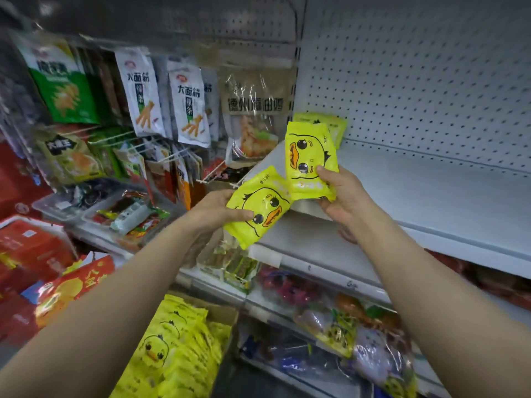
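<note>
While each hand grips 1 duck-faced packet, "大面筋" bags hang.

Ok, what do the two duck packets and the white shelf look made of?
Both look like thin printed plastic film: the left packet and right packet are slightly glossy with soft wrinkles and sealed edges. The shelf is probably painted metal, matte, given its perforated back panel.

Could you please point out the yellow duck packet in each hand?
Lower yellow plastic duck-face packet (265, 201) in left hand (215, 211): head view, duck's face.
Upper yellow plastic duck-face packet (309, 155) in right hand (344, 196): head view, duck's face.
</note>
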The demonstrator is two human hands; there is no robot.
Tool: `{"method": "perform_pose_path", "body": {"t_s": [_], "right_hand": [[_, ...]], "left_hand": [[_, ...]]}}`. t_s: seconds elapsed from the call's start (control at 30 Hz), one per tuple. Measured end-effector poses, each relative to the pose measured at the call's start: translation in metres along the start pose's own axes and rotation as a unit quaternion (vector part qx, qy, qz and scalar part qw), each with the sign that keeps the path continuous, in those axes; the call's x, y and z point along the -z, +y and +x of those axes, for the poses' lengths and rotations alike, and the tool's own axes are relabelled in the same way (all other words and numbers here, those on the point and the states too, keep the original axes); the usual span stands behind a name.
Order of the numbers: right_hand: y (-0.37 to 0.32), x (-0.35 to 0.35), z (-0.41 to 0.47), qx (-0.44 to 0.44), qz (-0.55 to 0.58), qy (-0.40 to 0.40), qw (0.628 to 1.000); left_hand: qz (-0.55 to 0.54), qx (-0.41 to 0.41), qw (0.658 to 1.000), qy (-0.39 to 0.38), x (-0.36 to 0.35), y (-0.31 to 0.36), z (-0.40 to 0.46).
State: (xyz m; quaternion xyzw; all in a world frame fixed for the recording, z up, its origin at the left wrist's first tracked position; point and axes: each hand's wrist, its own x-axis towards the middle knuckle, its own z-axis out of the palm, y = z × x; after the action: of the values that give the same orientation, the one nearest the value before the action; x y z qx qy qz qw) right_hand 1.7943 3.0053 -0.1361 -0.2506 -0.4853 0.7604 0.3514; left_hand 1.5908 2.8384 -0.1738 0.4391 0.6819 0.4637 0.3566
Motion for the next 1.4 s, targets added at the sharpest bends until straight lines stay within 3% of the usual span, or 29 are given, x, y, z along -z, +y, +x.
{"method": "perform_pose_path", "body": {"t_s": [0.23,0.37,0.5,0.6,0.73,0.97,1.4], "right_hand": [[-0.048,0.035,0.05,0.048,-0.034,0.074,0.996],[-0.07,0.049,0.084,0.054,-0.008,0.122,0.991],[-0.082,0.065,0.114,0.059,0.019,0.153,0.986],[-0.086,0.079,0.136,0.065,0.01,0.172,0.983],[-0.087,0.089,0.148,0.072,-0.003,0.182,0.981],[-0.093,0.105,0.162,0.086,-0.031,0.178,0.98],[-0.098,0.114,0.179,0.096,-0.092,0.161,0.978]], "left_hand": [[0.117,-0.054,0.99,-0.053,0.005,0.06,0.11],[0.131,-0.072,0.984,-0.102,0.006,0.072,0.183],[0.209,-0.093,0.964,-0.133,0.006,0.081,0.252],[0.302,-0.125,0.937,-0.125,0.001,0.096,0.287],[0.337,-0.161,0.922,-0.101,-0.005,0.106,0.321],[0.33,-0.238,0.913,-0.03,-0.013,0.107,0.354],[0.326,-0.308,0.893,0.049,-0.019,0.092,0.38]]}}
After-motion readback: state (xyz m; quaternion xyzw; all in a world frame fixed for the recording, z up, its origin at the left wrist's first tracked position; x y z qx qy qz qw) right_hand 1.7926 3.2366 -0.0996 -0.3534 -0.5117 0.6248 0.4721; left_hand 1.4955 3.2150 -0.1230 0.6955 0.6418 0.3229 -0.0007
